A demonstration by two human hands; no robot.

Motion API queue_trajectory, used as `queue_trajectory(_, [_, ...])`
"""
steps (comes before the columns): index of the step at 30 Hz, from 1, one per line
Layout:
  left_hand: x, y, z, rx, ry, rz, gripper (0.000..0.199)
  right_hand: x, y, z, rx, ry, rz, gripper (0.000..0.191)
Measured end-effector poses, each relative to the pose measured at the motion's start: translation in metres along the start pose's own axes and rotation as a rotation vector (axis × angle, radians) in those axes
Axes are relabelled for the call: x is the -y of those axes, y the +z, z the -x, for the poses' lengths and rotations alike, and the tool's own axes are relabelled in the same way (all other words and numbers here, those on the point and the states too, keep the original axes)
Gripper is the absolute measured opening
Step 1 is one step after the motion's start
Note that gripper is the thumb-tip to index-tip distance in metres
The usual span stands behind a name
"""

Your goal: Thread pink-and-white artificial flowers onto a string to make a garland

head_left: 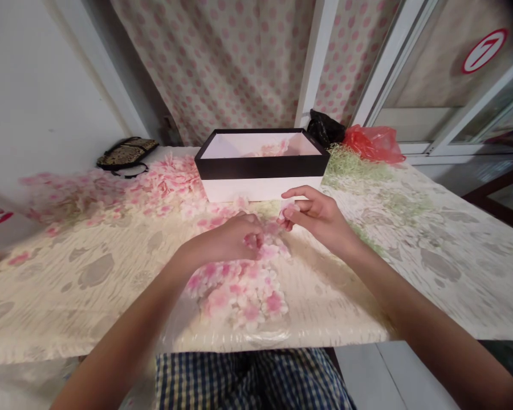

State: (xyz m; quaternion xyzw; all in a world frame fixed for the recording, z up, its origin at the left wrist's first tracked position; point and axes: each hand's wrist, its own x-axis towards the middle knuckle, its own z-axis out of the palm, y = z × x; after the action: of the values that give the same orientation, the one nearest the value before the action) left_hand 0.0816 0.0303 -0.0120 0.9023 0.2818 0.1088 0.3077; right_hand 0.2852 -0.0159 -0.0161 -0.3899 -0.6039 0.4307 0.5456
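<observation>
My right hand (pixel 318 213) is raised a little over the table, thumb and fingers pinched on a small pink-and-white artificial flower (pixel 289 212). To its left, my left hand (pixel 235 238) is curled palm-down just above loose flowers. Pink shows between its thumb and fingers, but I cannot tell whether it is held or lies behind them. Several pale pink flower heads (pixel 239 293) are spread on the table in front of my left forearm. Behind both hands stands an open white box with a black rim (pixel 260 169), pink flowers (pixel 273 149) inside it.
A large heap of pink flowers (pixel 166 182) covers the left back of the patterned tablecloth (pixel 98 270). Green shredded filler (pixel 354 168) lies right of the box. Black (pixel 325 130) and red (pixel 374 143) plastic bags and a patterned pouch (pixel 128 152) are at the back.
</observation>
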Motion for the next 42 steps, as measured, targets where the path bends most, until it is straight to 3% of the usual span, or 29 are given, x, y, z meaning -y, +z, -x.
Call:
queue_trajectory(4, [0.001,0.000,-0.001,0.081,-0.018,-0.018,0.007,-0.002,-0.001,-0.001,-0.032,-0.006,0.044,0.018])
queue_trajectory(13, [0.000,0.009,-0.004,0.037,0.048,-0.043,0.011,-0.006,-0.003,0.000,-0.072,-0.028,0.097,0.012])
queue_trajectory(19, [-0.005,0.011,-0.005,-0.007,-0.015,-0.211,0.026,-0.010,-0.004,-0.001,-0.083,-0.044,0.130,0.008])
queue_trajectory(23, [-0.005,0.014,-0.005,0.011,0.001,-0.236,0.019,-0.013,-0.004,-0.002,-0.085,-0.035,0.141,0.010])
queue_trajectory(29, [-0.010,0.009,-0.006,-0.063,0.058,-0.005,0.009,-0.004,-0.006,0.000,-0.030,-0.050,0.111,0.010])
queue_trajectory(35, [-0.016,0.003,-0.005,-0.209,-0.031,0.358,0.018,0.014,-0.012,0.006,0.305,-0.123,0.242,0.004])
queue_trajectory(42, [-0.017,0.004,-0.003,-0.299,0.062,0.532,0.014,-0.003,-0.002,0.010,0.138,-0.277,0.302,0.011])
